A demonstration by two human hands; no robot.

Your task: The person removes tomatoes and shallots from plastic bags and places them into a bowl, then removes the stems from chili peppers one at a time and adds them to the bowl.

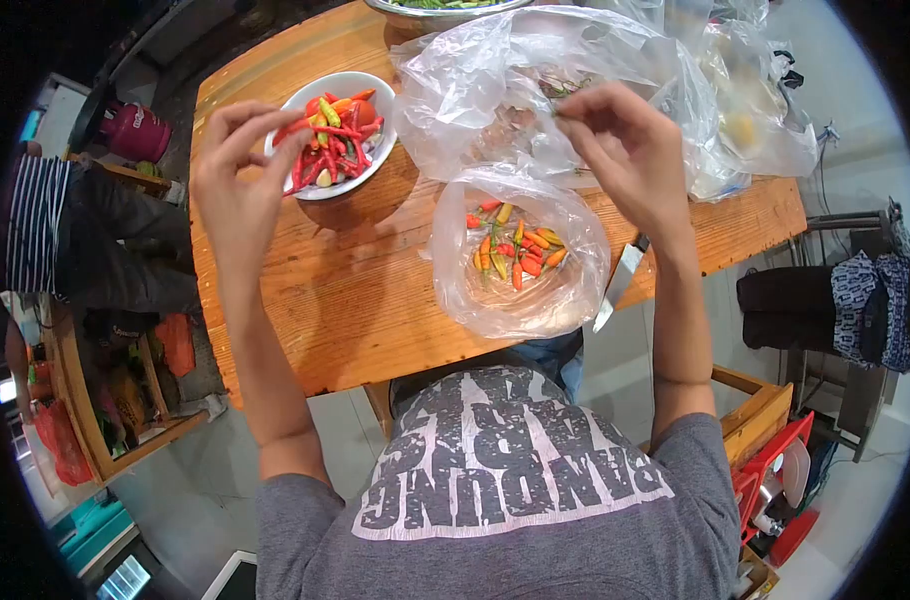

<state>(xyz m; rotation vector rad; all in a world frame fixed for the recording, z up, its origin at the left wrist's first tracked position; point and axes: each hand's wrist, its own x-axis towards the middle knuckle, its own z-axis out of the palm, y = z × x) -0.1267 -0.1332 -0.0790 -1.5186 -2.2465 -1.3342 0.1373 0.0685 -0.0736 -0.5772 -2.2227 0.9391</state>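
Observation:
My left hand [237, 190] is at the left rim of a white bowl [383, 158] heaped with red chili peppers [327, 150] and a few yellow-green ones. Its thumb and fingertips pinch around what looks like a red chili, partly merged with those behind. Over a crumpled clear plastic bag [445, 70] with dark, stem-like bits [560, 85] inside, my right hand [625, 140] has thumb and forefinger together; anything in that pinch is too small to name. Nearer me, an opened clear bag [455, 290] holds small orange, red and yellow chilies [520, 250].
A knife [618, 285] lies at the wooden table's [325, 310] near edge, right of the chili bag. Another metal bowl [445, 14] with greens stands at the far edge. More filled plastic bags [740, 120] sit at the far right. A person in striped clothing [37, 225] stands left.

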